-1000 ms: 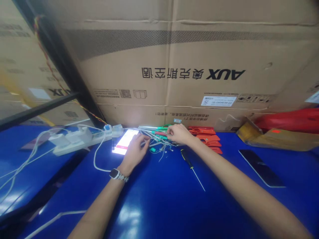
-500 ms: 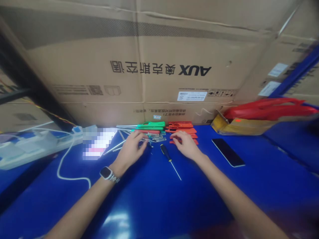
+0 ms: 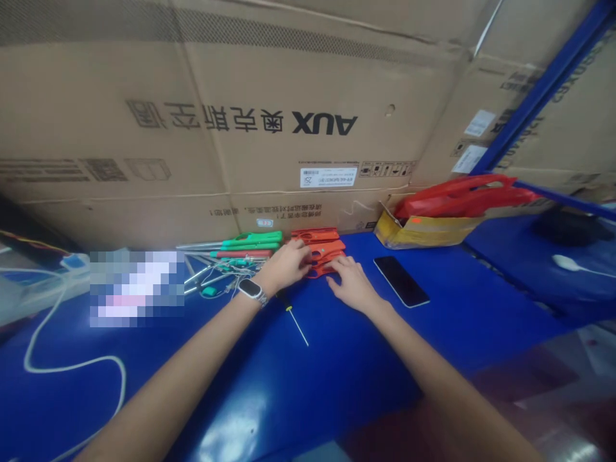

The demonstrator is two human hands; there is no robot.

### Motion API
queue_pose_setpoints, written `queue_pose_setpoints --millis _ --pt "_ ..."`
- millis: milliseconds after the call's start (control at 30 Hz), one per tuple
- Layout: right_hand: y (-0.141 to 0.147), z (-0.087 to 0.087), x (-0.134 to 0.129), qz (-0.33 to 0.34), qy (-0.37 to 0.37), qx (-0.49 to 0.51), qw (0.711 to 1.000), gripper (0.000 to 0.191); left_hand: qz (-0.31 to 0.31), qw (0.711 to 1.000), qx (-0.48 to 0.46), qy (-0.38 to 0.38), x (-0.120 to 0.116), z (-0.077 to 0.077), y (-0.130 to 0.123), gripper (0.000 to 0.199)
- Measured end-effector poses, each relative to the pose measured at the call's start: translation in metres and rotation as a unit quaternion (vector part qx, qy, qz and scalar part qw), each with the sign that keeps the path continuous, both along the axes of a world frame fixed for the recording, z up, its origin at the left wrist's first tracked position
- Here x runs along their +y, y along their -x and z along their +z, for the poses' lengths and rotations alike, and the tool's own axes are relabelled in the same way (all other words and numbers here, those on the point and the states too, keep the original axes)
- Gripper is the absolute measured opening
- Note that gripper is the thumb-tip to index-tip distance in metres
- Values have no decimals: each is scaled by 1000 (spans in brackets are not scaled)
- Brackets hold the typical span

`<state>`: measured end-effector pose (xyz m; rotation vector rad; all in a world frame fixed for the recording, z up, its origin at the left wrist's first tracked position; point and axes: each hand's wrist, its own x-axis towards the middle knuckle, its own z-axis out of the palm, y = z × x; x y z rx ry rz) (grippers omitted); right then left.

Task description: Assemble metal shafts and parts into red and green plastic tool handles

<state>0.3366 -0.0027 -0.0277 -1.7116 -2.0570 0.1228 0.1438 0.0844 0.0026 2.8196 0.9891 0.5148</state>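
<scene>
Several orange-red plastic casing pieces (image 3: 327,248) lie stacked in a row at the back of the blue table. My left hand (image 3: 287,264) reaches over their left end, fingers bent and thumb apart, touching them. From the right, my right hand (image 3: 352,281) rests its fingertips at the nearest pieces, its thumb spread away. Left of these lie green-handled long-nosed lighters (image 3: 255,241), with metal rods, wires and small teal parts (image 3: 209,292) in front. A thin screwdriver (image 3: 297,325) points toward me, its handle mostly hidden beneath my left hand.
A black phone (image 3: 402,280) lies to the right. Behind it stands a yellow box (image 3: 428,235) with red plastic bags (image 3: 462,197). A large cardboard carton (image 3: 240,154) walls off the back. A white cable (image 3: 72,367) curls at left beside a blurred-out patch.
My left hand has moved right, from the small metal parts to the orange pieces. My right hand stays at them. The view has turned rightward.
</scene>
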Motion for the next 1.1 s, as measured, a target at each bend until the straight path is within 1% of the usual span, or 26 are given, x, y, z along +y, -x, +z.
queue_pose_setpoints --millis 133,233,333,467,567,667,733,800,867,933,1033,1100 --pt "-5 -6 2 55 -2 82 995 27 -4 1000 24 2 -4 -7 3 21" --pt "-8 -8 4 95 -11 130 987 30 -2 999 51 -3 -2 -9 4 16" --pt "-12 -8 6 77 -39 123 989 28 -5 998 61 -8 1 -7 4 11" --pt "-14 -7 8 43 -69 96 992 25 -21 998 49 -29 4 -5 8 11" --pt "-12 -7 9 34 -69 86 993 21 -38 999 -14 -19 7 -3 14 10" --pt "-9 -5 11 26 -72 98 992 18 -52 995 -81 -1 10 -2 20 11" --pt "-7 -2 12 19 -80 105 991 19 -58 992 -110 1 11 -3 24 13" --pt "-6 2 16 6 -85 93 992 24 -58 990 -131 -6 12 -4 28 14" --pt "-5 6 21 -6 -72 61 996 33 -53 989 -139 -15 12 -8 32 12" --pt "-4 9 29 -6 -38 24 999 39 -47 990 -128 -18 12 -12 34 9" --pt "-3 11 43 14 3 -2 1000 41 -33 994 -100 -1 14 -17 36 9" --pt "-2 12 51 22 2 7 1000 41 -19 995 -95 18 15 -19 35 11"
